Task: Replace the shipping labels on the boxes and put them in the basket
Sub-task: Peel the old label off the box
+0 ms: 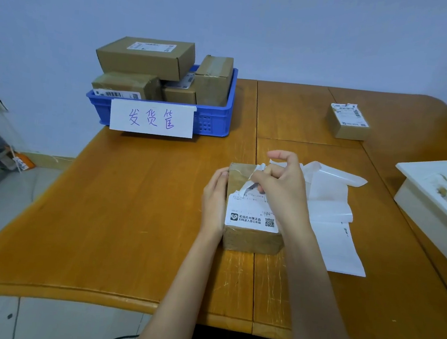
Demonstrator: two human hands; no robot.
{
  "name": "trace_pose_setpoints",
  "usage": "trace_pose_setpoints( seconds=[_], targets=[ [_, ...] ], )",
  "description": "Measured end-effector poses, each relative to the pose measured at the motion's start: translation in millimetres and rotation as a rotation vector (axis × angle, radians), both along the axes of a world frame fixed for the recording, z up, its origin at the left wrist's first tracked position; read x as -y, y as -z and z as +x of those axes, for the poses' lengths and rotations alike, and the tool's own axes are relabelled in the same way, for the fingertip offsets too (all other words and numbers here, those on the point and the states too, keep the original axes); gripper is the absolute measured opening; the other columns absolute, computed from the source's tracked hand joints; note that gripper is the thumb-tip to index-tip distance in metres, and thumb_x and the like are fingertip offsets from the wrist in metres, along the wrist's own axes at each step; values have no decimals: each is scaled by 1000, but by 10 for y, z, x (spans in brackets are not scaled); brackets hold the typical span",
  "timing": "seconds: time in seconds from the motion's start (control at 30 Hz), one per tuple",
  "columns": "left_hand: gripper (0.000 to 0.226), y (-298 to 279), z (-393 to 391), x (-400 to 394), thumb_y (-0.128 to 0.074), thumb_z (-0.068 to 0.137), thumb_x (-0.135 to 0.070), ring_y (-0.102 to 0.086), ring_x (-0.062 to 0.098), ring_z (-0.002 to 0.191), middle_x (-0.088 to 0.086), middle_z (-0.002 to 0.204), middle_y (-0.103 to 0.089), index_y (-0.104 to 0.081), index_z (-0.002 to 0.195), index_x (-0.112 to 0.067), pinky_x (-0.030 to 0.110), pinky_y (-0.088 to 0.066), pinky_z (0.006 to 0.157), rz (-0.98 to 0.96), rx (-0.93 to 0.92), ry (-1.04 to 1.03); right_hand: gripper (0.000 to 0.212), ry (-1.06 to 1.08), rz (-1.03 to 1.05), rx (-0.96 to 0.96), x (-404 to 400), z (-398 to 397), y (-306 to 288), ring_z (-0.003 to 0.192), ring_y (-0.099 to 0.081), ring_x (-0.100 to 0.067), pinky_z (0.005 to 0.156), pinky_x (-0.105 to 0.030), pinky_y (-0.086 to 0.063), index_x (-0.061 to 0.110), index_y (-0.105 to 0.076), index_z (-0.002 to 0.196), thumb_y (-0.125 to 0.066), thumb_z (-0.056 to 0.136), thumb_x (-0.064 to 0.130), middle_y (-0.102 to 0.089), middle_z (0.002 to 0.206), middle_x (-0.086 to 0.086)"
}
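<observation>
Peeling step: my left hand [214,195] braces the small brown cardboard box [253,213] mid-tabletop w/ fingers flat on its side, my right hand [278,185] pinches the torn far edge of the old white shipping label [251,213]. Next, I'd say: pull slow toward me so it lifts whole. White backing sheets [333,207] touch the box's right; blue plastic basket [216,119] of boxes sits well apart at far left, path open.

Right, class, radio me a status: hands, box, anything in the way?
Left hand steadies box. Right hand pinches old label, top corner peeled up. Backing sheets beside box; nothing blocking blue basket.
</observation>
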State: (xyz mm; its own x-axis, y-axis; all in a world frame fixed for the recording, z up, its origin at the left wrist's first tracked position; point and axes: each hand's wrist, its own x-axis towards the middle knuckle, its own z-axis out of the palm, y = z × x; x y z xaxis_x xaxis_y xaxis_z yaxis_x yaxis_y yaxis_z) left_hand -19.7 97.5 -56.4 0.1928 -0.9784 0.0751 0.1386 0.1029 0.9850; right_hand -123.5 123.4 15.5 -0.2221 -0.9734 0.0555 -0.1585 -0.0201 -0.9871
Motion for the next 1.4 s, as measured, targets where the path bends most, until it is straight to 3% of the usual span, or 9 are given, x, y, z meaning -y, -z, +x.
trace_pose_setpoints(
  seconds=[0.2, 0.27, 0.37, 0.43, 0.5, 0.6, 0.9, 1.13, 1.4],
  targets=[
    [27, 14, 7, 13, -40, 105, -12, -61, 8, 81, -4, 89, -70, -67, 105, -7, 21, -45, 67, 5, 11, 4, 26, -57, -18, -51, 23, -4, 14, 69, -60, -22, 77, -39, -52, 25, -54, 109, -66, 88, 16, -61, 66, -10],
    [28, 23, 16, 16, -40, 105, -14, -62, 8, 82, -4, 91, -70, -67, 106, -8, 21, -45, 69, 17, 16, -4, 11, -8, -38, 4, 33, -5, 4, 64, -53, -12, 69, -30, -46, 25, -60, 103, -57, 93, 19, -52, 61, -1],
    [29, 28, 17, 14, -39, 106, -16, -62, 4, 83, -5, 92, -70, -67, 105, -10, 18, -45, 72, 16, 47, -15, 27, 195, -75, 127, 55, -76, 7, 51, -38, -3, 57, -22, -34, 28, -65, 88, -44, 99, 15, -40, 57, 10],
    [29, 20, 11, 9, -39, 106, -16, -62, 3, 83, -6, 92, -70, -67, 104, -12, 16, -45, 72, 14, 64, -20, 34, 208, -64, -14, 58, -93, 37, 57, -43, -2, 58, -24, -37, 34, -66, 88, -42, 98, 12, -48, 71, 8],
    [30, 28, 10, 14, -38, 106, -16, -62, 4, 86, -7, 93, -71, -68, 103, -13, 18, -45, 74, 17, 67, -22, 38, 135, -43, -224, 83, -75, 83, 86, -51, -5, 75, -27, -44, 35, -67, 99, -43, 96, 6, -47, 99, 6],
    [30, 44, 11, 18, -39, 106, -18, -63, 8, 88, -5, 94, -71, -68, 104, -14, 24, -45, 77, 27, 77, -24, 42, 89, -78, -498, 134, -53, 102, 107, -40, -14, 88, -17, -30, 29, -68, 114, -43, 94, 1, -41, 113, 5],
    [30, 19, 2, 5, -39, 105, -17, -61, 8, 85, -7, 92, -70, -68, 103, -14, 24, -44, 75, 34, 83, -36, 26, 109, -110, -585, 186, -58, 117, 99, -37, -12, 75, -12, -22, 23, -73, 104, -51, 98, 11, -42, 101, 3],
    [28, 15, -1, 0, -41, 105, -17, -59, 10, 80, -9, 85, -69, -69, 101, -16, 31, -42, 74, 43, 66, -28, 19, 145, -105, -564, 193, -50, 115, 101, -49, -15, 78, -17, -31, 24, -74, 98, -58, 95, 13, -46, 100, 4],
    [29, 8, 3, -5, -40, 105, -17, -60, 10, 82, -6, 89, -69, -68, 97, -20, 29, -42, 74, 29, 65, -31, 7, 136, -153, -590, 245, -67, 80, 80, -50, -10, 65, -22, -37, 22, -72, 86, -68, 89, 17, -49, 96, 4]
  ],
)
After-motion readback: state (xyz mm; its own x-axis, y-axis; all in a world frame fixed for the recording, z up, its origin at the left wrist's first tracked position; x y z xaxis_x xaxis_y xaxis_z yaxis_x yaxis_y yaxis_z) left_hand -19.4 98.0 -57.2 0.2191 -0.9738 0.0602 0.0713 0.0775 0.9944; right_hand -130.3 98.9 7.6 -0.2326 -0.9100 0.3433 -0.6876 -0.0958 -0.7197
